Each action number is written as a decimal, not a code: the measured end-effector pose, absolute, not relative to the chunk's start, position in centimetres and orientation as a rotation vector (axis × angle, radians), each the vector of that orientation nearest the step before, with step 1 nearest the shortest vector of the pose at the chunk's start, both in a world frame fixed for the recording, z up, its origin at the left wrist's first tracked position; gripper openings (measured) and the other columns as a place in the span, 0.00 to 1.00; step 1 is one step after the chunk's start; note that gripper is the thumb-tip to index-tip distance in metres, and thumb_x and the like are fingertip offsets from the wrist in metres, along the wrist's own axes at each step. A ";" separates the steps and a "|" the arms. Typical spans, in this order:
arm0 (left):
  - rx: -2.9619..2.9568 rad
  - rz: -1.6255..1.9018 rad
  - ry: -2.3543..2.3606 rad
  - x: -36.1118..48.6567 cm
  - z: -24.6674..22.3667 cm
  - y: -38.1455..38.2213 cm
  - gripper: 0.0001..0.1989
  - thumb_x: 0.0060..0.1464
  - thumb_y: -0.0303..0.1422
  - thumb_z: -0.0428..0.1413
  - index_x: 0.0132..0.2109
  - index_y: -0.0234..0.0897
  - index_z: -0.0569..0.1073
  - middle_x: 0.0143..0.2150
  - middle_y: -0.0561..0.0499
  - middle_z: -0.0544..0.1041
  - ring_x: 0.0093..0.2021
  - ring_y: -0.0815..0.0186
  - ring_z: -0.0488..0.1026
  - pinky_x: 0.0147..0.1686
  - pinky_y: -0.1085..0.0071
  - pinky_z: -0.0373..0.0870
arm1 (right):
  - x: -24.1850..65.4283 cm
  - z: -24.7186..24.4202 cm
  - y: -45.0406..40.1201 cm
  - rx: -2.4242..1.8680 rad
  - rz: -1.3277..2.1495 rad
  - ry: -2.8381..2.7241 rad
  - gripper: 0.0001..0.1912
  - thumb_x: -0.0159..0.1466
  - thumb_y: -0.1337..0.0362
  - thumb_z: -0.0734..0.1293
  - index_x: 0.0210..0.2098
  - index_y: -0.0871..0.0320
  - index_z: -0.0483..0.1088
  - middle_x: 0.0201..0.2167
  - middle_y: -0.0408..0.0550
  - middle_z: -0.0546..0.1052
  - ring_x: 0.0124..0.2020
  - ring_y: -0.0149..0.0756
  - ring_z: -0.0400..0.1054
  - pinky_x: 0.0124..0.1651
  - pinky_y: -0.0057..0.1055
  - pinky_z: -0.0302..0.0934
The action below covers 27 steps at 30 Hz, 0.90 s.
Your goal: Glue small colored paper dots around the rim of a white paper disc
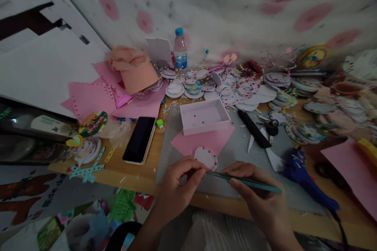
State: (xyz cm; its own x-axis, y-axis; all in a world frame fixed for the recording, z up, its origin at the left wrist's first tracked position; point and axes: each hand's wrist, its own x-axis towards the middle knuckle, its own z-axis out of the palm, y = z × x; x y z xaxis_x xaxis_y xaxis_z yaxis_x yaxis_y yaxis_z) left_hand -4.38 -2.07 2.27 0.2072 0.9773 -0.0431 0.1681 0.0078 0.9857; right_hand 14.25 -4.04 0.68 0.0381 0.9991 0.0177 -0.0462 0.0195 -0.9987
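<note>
1. By the right hand [260, 196], slim teal tweezers [250, 182] are grasped between thumb and fingers, above the near edge of the mat [167, 153]; their tip is pointed at the left hand.
2. On the left hand [184, 182], thumb and forefinger are pinched together at the tweezers' tip; whether a small piece is gripped there cannot be told.
3. The white disc [205, 157], ringed with red dots, is placed towards the near edge of the mat, just beyond the left fingertips and partly over a pink sheet [188, 143]; whether it is touched cannot be told.
4. Behind the disc, a shallow white box [206, 124] is set partly on the pink sheet, towards the mat's far edge; a few red dots are scattered inside.
5. To the right of the box, a black-handled tool [255, 128] is laid on the mat, and a blue glue gun [309, 190] is rested near its right edge.
6. Beyond the mat's left edge, a dark-screened phone [140, 139] is laid on the wooden bench [151, 164].
7. Along the bench's far edge, decorated discs [249, 86] are heaped, with a blue-capped bottle [180, 51] stood behind them.
</note>
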 end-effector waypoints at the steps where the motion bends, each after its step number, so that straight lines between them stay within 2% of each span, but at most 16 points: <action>1: 1.406 0.945 1.179 -4.4 2.2 -2.0 0.08 0.58 0.33 0.54 0.35 0.36 0.77 0.32 0.50 0.74 0.33 0.67 0.69 0.32 0.74 0.65 | 14.2 0.7 -4.1 -1.184 1.187 -1.153 0.02 0.56 0.67 0.71 0.29 0.53 0.76 0.30 0.48 0.78 0.34 0.38 0.73 0.37 0.31 0.67; 14: 1.441 0.906 1.190 -4.3 1.5 -1.8 0.08 0.58 0.33 0.54 0.33 0.37 0.75 0.32 0.50 0.74 0.35 0.66 0.70 0.34 0.73 0.65 | 14.5 0.1 -3.8 -1.208 1.149 -1.167 0.01 0.56 0.67 0.71 0.29 0.54 0.75 0.30 0.48 0.78 0.34 0.39 0.72 0.36 0.32 0.68; 22: 1.208 0.723 1.304 -5.1 -1.3 -2.0 0.09 0.57 0.36 0.53 0.37 0.36 0.74 0.31 0.51 0.75 0.30 0.68 0.70 0.29 0.74 0.66 | 15.8 -0.6 -3.8 -1.262 0.826 -1.167 0.06 0.56 0.70 0.70 0.31 0.52 0.75 0.32 0.47 0.78 0.36 0.39 0.72 0.36 0.34 0.67; 24: 1.144 0.676 1.290 -5.2 -2.2 -2.3 0.09 0.57 0.36 0.53 0.39 0.36 0.73 0.34 0.49 0.76 0.32 0.67 0.72 0.31 0.73 0.69 | 15.9 -0.5 -3.8 -1.266 0.738 -1.216 0.08 0.57 0.72 0.69 0.32 0.52 0.75 0.32 0.47 0.78 0.36 0.39 0.72 0.38 0.34 0.66; 27: 1.113 0.687 1.272 -5.1 -3.3 -2.3 0.09 0.57 0.35 0.53 0.41 0.36 0.72 0.40 0.47 0.76 0.41 0.64 0.74 0.40 0.69 0.71 | 15.7 -0.6 -3.9 -1.268 0.640 -1.324 0.10 0.57 0.74 0.68 0.34 0.52 0.74 0.33 0.46 0.77 0.36 0.39 0.72 0.38 0.36 0.65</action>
